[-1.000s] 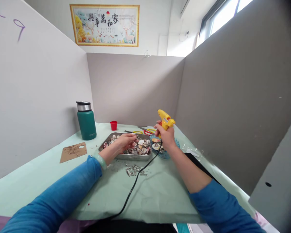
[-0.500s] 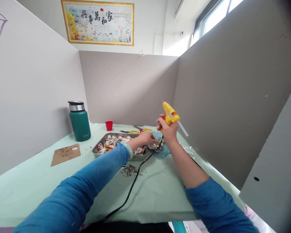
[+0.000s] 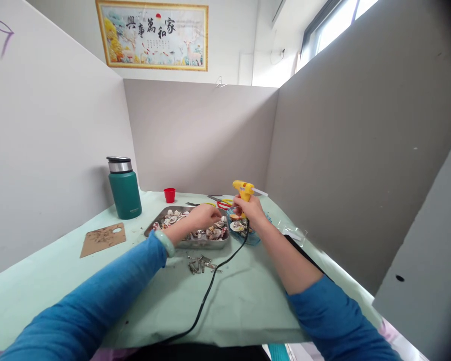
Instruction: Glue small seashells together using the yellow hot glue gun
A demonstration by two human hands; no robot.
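The worktop (image 3: 248,301), covered in pale green, carries a metal tray (image 3: 206,244) of shells, with a blue dish (image 3: 254,239) just beside it. A loose pile of metal clips (image 3: 202,264) lies near the tray. A green bottle (image 3: 125,195), red cup (image 3: 169,195), brown card (image 3: 103,240) and scissors (image 3: 224,203) also rest there.

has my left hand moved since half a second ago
Yes. Judged against the metal tray, the left hand has moved left, from the left side of the blue dish to over the tray.
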